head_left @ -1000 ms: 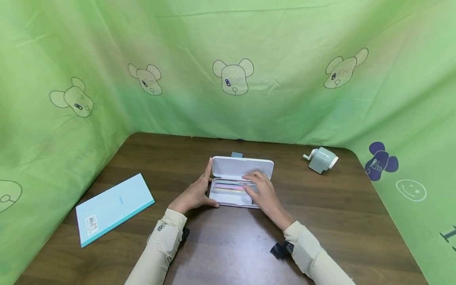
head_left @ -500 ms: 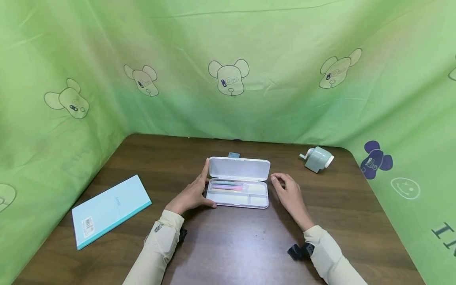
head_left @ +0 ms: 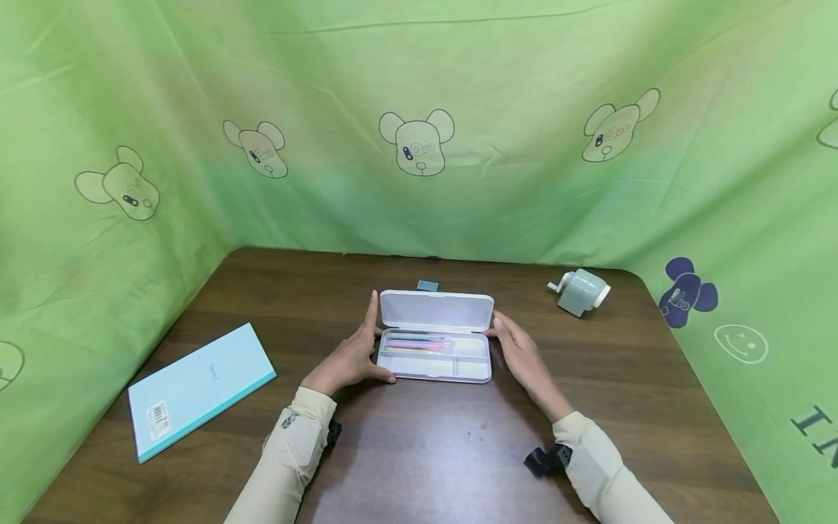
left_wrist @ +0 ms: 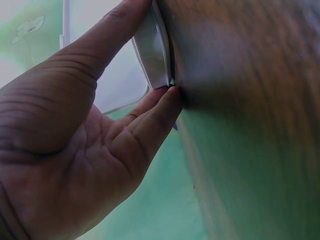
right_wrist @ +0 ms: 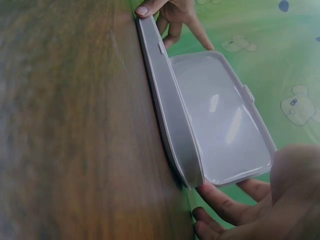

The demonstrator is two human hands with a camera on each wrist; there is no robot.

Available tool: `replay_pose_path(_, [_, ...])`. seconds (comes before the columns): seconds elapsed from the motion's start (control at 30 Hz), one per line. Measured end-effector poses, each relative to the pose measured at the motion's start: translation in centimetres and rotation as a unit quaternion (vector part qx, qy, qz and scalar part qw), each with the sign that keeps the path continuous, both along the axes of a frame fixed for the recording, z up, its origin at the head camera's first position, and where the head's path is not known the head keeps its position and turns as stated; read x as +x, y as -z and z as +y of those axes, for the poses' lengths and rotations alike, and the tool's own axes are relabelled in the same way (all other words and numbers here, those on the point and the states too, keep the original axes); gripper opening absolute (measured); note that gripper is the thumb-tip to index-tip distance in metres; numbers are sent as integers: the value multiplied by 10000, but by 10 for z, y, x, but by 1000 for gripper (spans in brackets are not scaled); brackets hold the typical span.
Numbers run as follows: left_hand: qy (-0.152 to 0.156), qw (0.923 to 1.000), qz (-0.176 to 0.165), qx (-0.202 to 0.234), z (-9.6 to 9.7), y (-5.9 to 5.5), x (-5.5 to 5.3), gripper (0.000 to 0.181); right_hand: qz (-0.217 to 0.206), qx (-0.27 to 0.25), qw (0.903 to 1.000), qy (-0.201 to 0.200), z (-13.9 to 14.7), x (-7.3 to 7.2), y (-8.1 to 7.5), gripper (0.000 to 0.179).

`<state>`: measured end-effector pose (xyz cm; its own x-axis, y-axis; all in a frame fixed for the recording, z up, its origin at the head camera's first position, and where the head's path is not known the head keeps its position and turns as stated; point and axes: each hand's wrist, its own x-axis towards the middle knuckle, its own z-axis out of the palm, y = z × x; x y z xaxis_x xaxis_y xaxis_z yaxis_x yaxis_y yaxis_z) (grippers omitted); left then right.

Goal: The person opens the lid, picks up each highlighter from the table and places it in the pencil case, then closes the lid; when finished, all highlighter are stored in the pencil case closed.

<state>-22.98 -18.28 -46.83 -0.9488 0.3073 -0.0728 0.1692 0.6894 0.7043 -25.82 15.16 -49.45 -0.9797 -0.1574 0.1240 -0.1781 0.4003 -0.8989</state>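
An open white pencil case [head_left: 434, 369] lies on the table, its lid [head_left: 436, 311] raised at the back. Several slim pens in pale colours [head_left: 414, 341] rest in its rear left compartment. My left hand [head_left: 353, 358] holds the case's left end, thumb at the front corner, one finger stretched up along the lid's side. My right hand [head_left: 521, 356] is at the other end, its fingertips touching the right side close to the hinge. In the right wrist view, right-hand fingers [right_wrist: 227, 205] reach under the lower corner of the case and lid.
A light blue notebook [head_left: 201, 391] lies at the left of the brown wooden table [head_left: 419, 451]. At the back right sits a pale green hand-crank pencil sharpener [head_left: 580, 292]. Behind the lid is a small blue block [head_left: 428, 286]. Green printed cloth [head_left: 314, 211] encloses the table.
My right hand has left the case's inside, swung out to the right, then come back in against its right end. The left hand keeps its place at the left end.
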Motion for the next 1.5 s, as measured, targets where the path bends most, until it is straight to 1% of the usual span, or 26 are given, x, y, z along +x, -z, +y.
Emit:
replay_pose_path(0.1, [-48,9999,12,97,0,-1,0,153,-247,-192,9995,-88,1,0,-2,54])
replay_pose_path(0.17, [-128,9998,-25,144,1,-1,0,147,-303,-281,9991,-137,2,1,-3,55])
replay_pose_path(0.27, [-225,9996,-47,192,1,-1,2,134,-273,-386,9987,-205,2,1,-2,56])
replay_pose_path(0.33, [-198,9996,-32,219,0,2,0,121,-73,-374,9988,-319,4,-1,2,56])
replay_pose_path(0.43, [114,9991,379,171,-12,31,-14,108,237,-338,9975,-571,10,-5,9,48])
replay_pose_path(0.5, [329,9975,614,88,-20,48,-22,104,394,-242,9953,-854,15,-7,11,43])
replay_pose_path(0.53, [406,9965,728,14,-23,55,-25,104,393,-167,9944,-966,18,-8,12,41])
replay_pose_path(0.57, [433,9966,707,-15,-23,56,-24,105,334,-118,9935,-1086,20,-7,10,40])
replay_pose_path(0.6, [406,9975,573,-3,-22,48,-20,106,276,-6,9926,-1182,22,-7,9,39])
replay_pose_path(0.67, [309,9993,191,19,-17,29,-10,103,86,101,9895,-1438,26,-5,5,41])
replay_pose_path(0.77, [157,9992,-358,73,-8,2,3,94,-155,228,9858,-1657,31,-5,1,43])
replay_pose_path(0.83, [144,9987,-479,14,-7,-3,6,88,-263,261,9838,-1754,33,-6,0,45])
replay_pose_path(0.93, [144,9987,-473,-147,-5,-5,7,85,-319,336,9811,-1877,35,-7,0,51])
replay_pose_path(1.03, [146,9987,-433,-217,-5,-4,7,91,-248,551,9787,-1964,34,-7,-2,57])
replay_pose_path(1.1, [175,9989,-379,-209,-6,-3,6,98,-129,799,9771,-1969,34,-6,-2,62])
replay_pose_path(1.23, [282,9992,-42,-269,-13,19,-6,107,62,1147,9750,-1902,34,-6,-3,69])
replay_pose_path(1.27, [321,9991,40,-283,-15,25,-10,108,88,1170,9750,-1887,33,-6,-3,69])
replay_pose_path(1.33, [384,9986,209,-312,-20,43,-19,110,119,1219,9748,-1863,33,-6,-3,71])
replay_pose_path(1.43, [409,9986,227,-259,-24,61,-28,113,122,1250,9751,-1829,32,-4,-1,72])
replay_pose_path(1.5, [372,9989,200,-207,-26,70,-31,116,81,1280,9746,-1834,31,-2,0,74])
